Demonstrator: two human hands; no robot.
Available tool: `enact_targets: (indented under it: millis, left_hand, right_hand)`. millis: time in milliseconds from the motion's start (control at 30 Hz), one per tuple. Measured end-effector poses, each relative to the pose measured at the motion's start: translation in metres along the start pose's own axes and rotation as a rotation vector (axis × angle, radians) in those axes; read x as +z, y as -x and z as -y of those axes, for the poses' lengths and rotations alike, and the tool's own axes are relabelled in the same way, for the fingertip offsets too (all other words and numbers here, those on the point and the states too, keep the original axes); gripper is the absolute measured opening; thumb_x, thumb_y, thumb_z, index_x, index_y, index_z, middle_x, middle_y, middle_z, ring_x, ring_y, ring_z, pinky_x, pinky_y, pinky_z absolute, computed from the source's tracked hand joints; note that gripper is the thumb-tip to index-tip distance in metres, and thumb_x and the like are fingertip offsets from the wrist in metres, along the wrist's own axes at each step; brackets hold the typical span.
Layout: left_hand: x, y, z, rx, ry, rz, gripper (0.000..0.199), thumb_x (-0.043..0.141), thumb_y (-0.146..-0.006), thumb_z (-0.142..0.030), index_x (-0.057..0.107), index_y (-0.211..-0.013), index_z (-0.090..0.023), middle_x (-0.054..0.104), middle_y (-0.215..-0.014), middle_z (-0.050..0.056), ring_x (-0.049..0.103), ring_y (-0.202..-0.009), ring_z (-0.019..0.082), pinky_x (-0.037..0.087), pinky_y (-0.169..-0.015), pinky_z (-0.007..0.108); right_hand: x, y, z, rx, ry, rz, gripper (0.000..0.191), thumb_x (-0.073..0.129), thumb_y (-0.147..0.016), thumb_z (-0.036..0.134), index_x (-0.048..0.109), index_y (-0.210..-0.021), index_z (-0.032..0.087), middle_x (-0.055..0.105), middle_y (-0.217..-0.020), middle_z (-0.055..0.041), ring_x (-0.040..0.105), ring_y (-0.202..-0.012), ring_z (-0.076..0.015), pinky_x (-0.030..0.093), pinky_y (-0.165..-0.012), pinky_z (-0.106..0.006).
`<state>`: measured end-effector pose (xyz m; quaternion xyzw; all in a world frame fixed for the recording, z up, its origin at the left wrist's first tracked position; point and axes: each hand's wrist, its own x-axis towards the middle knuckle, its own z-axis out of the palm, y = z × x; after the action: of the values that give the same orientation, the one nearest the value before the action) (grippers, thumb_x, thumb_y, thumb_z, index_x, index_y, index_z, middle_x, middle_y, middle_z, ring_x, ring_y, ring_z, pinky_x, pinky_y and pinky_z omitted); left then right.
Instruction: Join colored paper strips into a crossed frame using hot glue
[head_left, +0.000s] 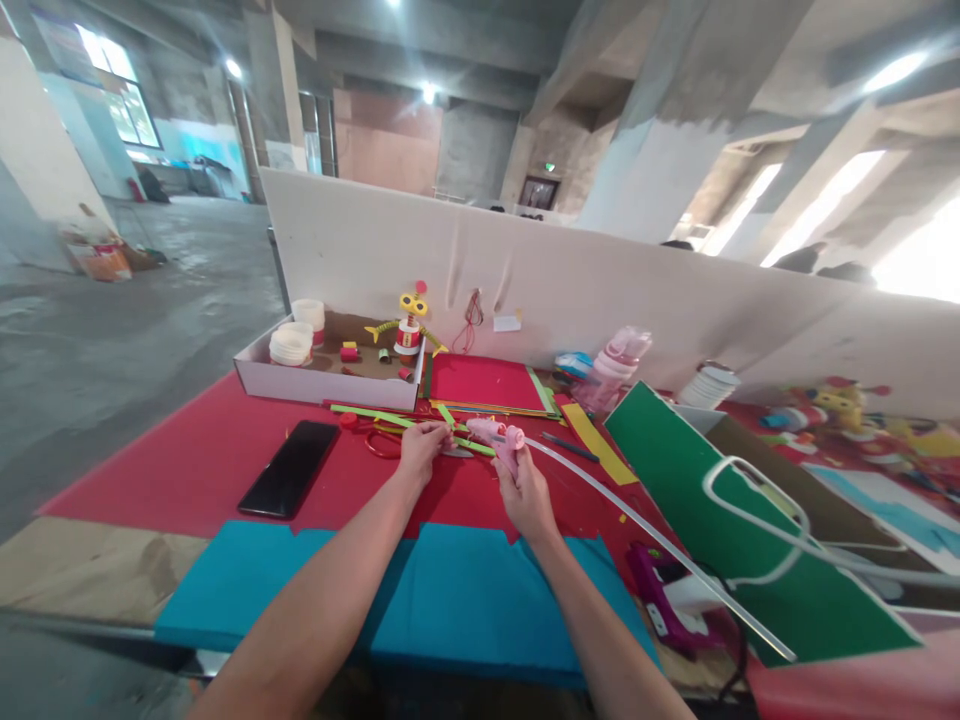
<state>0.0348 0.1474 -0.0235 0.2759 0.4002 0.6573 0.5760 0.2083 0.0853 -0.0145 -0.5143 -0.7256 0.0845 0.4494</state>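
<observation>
My right hand (526,495) is wrapped round the handle of a pink hot glue gun (495,433), whose nozzle points left. From the back of the gun a long clear glue stick (637,520) runs down to the right. My left hand (424,452) is closed in a pinch at the nozzle, with a short green paper strip (446,414) at its fingertips. Beneath and beside the hands lie longer green strips (367,412) and red-handled scissors (381,445), partly covered by my left hand.
A black phone (289,470) lies at left on the red table cover (187,450). Behind are a white box (330,385) with paper cups and a small robot figure (407,330), plus red sheets (480,385). At right stand a pink bottle (611,370), a green board (720,530) and a purple power strip (664,600).
</observation>
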Motion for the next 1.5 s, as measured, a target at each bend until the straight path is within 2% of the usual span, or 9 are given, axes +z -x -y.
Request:
enact_targets:
  millis: [433,800,967,1133,1500]
  left_hand:
    - [0.0017,0.0005,-0.0014,-0.017,-0.022,-0.019,0.015,0.073,-0.051,-0.020,0.064,-0.057,-0.011,0.057,-0.048,0.001,0.053,-0.047,0.010,0.050,-0.056,0.028]
    - [0.0009,0.0029,-0.0029,0.000,-0.022,0.000,0.016,0.072,-0.050,-0.022,0.063,-0.058,-0.011,0.057,-0.051,0.001,0.053,-0.049,0.010,0.050,-0.056,0.027]
    - [0.0010,0.0009,-0.0017,-0.006,-0.023,-0.004,0.014,0.071,-0.051,-0.021,0.063,-0.057,-0.011,0.057,-0.049,0.001,0.053,-0.048,0.010,0.050,-0.055,0.028]
    - [0.0003,-0.0012,0.0004,0.005,-0.034,-0.014,0.013,0.071,-0.052,-0.020,0.064,-0.057,-0.011,0.057,-0.050,0.001,0.053,-0.049,0.011,0.049,-0.055,0.027]
    - [0.0009,0.0016,-0.0014,-0.005,-0.031,-0.012,0.016,0.073,-0.050,-0.021,0.065,-0.059,-0.010,0.059,-0.052,0.002,0.054,-0.049,0.011,0.051,-0.056,0.028]
  right_hand:
    - [0.0095,-0.0006,-0.0012,-0.023,0.009,0.047,0.042,0.043,-0.090,0.037,0.048,-0.124,0.012,0.068,-0.094,-0.0154,0.067,-0.078,-0.0253,0.051,-0.064,-0.030]
    - [0.0001,-0.0015,0.0020,0.024,-0.034,0.033,0.043,0.043,-0.089,0.038,0.047,-0.124,0.012,0.068,-0.093,-0.0140,0.067,-0.081,-0.0244,0.050,-0.061,-0.028]
    - [0.0043,-0.0020,0.0007,0.022,-0.021,0.043,0.043,0.043,-0.090,0.037,0.046,-0.124,0.011,0.068,-0.096,-0.0153,0.067,-0.080,-0.0243,0.050,-0.066,-0.030]
    - [0.0091,-0.0003,0.0010,0.025,-0.018,0.069,0.043,0.043,-0.090,0.037,0.046,-0.124,0.012,0.068,-0.091,-0.0142,0.066,-0.075,-0.0246,0.049,-0.062,-0.030]
    - [0.0007,0.0011,-0.0027,0.041,-0.043,0.044,0.044,0.043,-0.090,0.038,0.047,-0.124,0.011,0.068,-0.092,-0.0146,0.066,-0.077,-0.0246,0.049,-0.060,-0.030]
